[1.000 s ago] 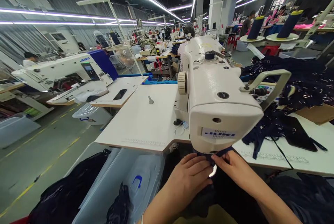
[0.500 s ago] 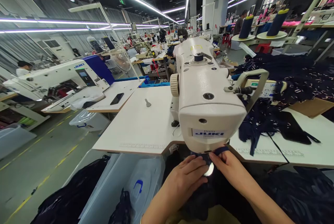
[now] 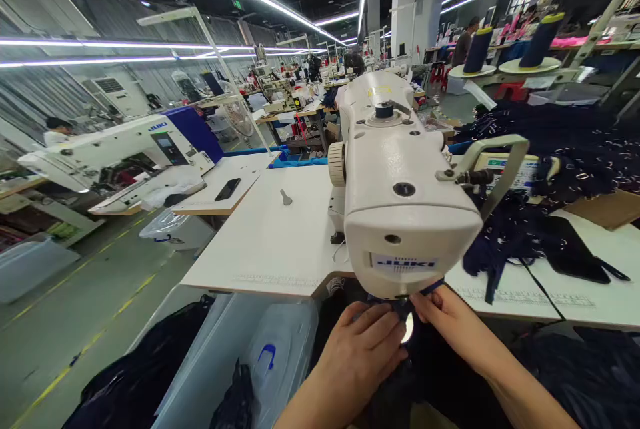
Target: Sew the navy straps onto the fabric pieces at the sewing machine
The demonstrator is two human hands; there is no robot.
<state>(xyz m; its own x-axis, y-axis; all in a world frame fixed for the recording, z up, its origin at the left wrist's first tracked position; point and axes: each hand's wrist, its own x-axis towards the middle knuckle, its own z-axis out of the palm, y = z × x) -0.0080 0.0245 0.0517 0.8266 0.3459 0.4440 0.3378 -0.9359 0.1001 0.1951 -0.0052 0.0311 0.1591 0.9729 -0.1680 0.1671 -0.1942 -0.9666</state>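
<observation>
The white sewing machine head (image 3: 407, 222) stands right in front of me, and its needle area is hidden beneath it. Below its front end my left hand (image 3: 357, 349) is closed, fingers curled over dark navy fabric (image 3: 383, 301). My right hand (image 3: 447, 312) pinches a navy strap (image 3: 433, 287) close under the right side of the head, its fingertips partly covered by the machine. A small bright light (image 3: 407, 328) shows between the two hands. Most of the fabric between them is too dark to make out.
A metal key-like piece (image 3: 285, 198) lies on the white table (image 3: 260, 236). Navy straps with metal rings (image 3: 520, 229) and a black phone (image 3: 575, 249) lie at right. A clear plastic bin (image 3: 200, 362) stands at lower left. Thread cones (image 3: 543, 42) stand behind right.
The view has shifted slightly, so the machine and tables sit a little further right and appear slightly larger. Both hands keep their hold beneath the machine head, the right one tucked a bit closer under it.
</observation>
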